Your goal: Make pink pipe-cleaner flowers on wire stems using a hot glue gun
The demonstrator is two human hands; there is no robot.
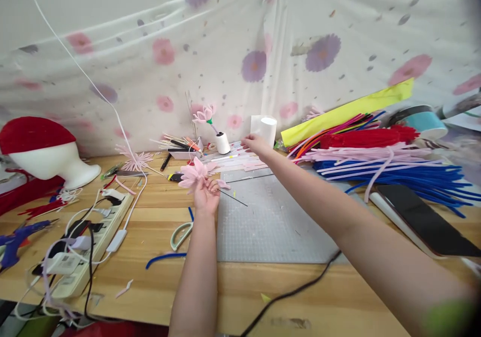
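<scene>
My left hand (206, 195) is closed on a pink fuzzy pipe-cleaner flower (194, 172), over the left edge of a grey cutting mat (278, 221). A thin dark stem (235, 197) sticks out to the right from beneath the hand. My right hand (256, 145) reaches to the back of the table, its fingers partly stretched out and loosely bent, with nothing visible in them. It hovers over pale pipe cleaners (240, 162), between a white thread spool (223, 144) and a white roll (268, 130). A finished pink flower (205, 115) stands upright in the spool.
Bundles of blue (391, 179) and red pipe cleaners (368, 137) lie at right beside a phone (428, 219). At left are a power strip (95, 241), a glue gun (17, 244) and a foam head (45, 159). Green-handled scissors (181, 236) lie by my left forearm.
</scene>
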